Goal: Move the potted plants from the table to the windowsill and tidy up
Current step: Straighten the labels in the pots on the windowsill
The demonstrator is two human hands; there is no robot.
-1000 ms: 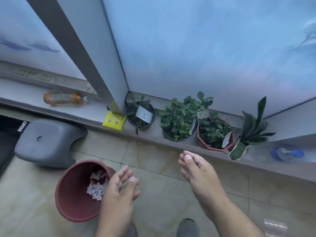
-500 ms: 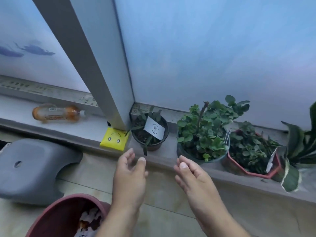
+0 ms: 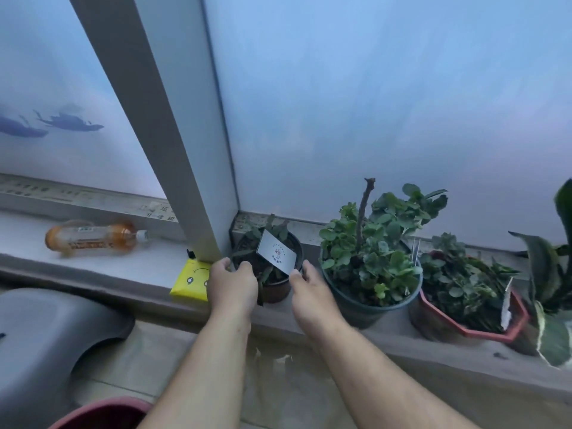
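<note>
Two hands grip one small dark pot [image 3: 274,289] on the windowsill [image 3: 102,267]: our left hand [image 3: 232,284] curls fingers around its left rim, our right hand [image 3: 309,292] pinches its right rim. A white tag [image 3: 276,251] stands in it. Beside it sit a yellow packet [image 3: 190,281], leafy pot [image 3: 370,270] and red pot [image 3: 464,308].

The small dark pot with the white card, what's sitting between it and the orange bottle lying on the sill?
In the head view, a yellow packet and the foot of the grey window post lie between the small dark pot and the orange bottle.
</note>
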